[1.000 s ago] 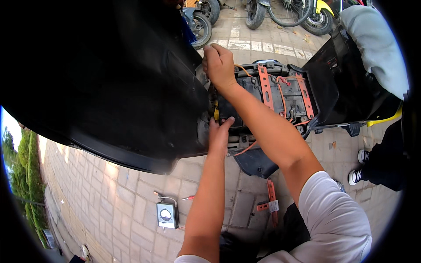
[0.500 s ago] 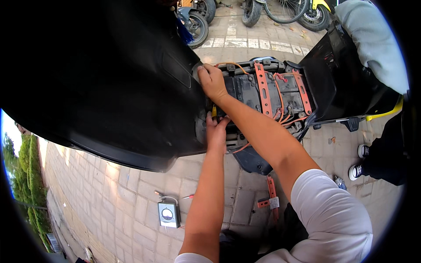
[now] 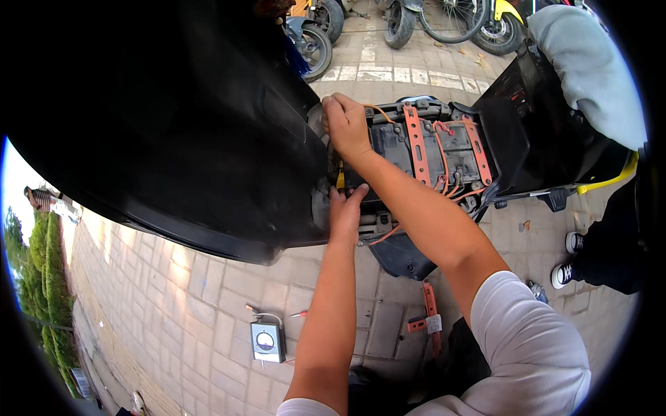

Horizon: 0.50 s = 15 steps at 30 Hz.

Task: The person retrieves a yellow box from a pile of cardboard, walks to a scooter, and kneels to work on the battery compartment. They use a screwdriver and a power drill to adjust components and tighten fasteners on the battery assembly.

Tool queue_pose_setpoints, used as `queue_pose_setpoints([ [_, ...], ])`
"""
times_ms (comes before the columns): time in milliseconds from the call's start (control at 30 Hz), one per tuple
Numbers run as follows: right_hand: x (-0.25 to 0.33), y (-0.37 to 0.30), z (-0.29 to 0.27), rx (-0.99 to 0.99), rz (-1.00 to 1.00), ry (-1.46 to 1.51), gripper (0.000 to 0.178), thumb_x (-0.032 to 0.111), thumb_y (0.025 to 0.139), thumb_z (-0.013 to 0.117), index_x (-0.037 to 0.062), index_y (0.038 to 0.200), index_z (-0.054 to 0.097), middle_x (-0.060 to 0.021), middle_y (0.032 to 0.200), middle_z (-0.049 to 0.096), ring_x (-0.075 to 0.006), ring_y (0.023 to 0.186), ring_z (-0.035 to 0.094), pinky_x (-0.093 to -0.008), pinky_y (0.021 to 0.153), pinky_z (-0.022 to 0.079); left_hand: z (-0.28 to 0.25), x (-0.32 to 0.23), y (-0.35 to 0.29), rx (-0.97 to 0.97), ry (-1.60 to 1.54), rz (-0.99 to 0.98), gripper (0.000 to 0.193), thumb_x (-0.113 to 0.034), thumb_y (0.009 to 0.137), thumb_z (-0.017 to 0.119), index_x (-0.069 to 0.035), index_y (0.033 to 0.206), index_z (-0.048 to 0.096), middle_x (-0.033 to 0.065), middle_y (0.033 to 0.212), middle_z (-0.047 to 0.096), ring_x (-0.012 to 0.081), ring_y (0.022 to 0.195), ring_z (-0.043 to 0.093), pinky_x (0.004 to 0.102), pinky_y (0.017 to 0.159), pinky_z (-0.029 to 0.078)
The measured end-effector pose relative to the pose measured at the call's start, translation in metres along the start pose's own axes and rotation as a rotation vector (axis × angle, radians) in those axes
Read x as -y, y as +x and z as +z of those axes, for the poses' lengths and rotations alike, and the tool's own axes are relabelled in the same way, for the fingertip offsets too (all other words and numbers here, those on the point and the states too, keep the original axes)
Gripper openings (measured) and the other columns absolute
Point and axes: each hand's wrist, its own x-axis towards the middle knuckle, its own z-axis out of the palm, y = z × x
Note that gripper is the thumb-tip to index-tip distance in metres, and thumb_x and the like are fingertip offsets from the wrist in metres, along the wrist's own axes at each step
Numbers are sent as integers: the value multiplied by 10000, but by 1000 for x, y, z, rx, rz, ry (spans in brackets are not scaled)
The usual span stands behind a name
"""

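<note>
Downward head-worn fisheye view

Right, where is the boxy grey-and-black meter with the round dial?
In the head view, the boxy meter sits lower left on pale paving bricks, left of the person's left forearm.

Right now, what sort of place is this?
Outdoors, probably a paved parking area or roadside: brick-style paving underfoot, two-wheelers standing along the top, and green hedging at the far left.

Room above batteries (image 3: 393, 144), right forearm (image 3: 430, 215) across
</note>
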Motion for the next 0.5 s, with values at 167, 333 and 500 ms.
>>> queue_pose_setpoints([
  [167, 9, -30, -1, 6, 100, 20, 323, 193, 894, 512, -9, 644, 486, -39, 538, 464, -96, 529, 403, -293, 495, 347, -12, 3, 4, -39, 106, 68, 798, -200, 792, 686, 76, 1394, 240, 154, 1197, 530, 202, 1090, 493, 285, 942, 361],
  [333, 3, -35, -5, 73, 49, -117, 296, 169, 883, 523, -11, 653, 481, -66, 536, 444, -103, 534, 402, -286, 516, 362, 0, 0, -3, -57, 172, -1, 682, -174, 820, 625, 24, 1392, 310, 126, 1360, 445, 215, 1268, 388, 332, 1038, 287],
  [500, 36, -48, 1, 194, -157, -135, 227, 144, 855, 554, -16, 694, 544, -126, 547, 476, -161, 501, 448, -306, 500, 376, -11, 1, 5, 55, 14, 35, 651, -198, 853, 602, -30, 1412, 316, 115, 1369, 449, 210, 1279, 381, 343, 1063, 256],
])
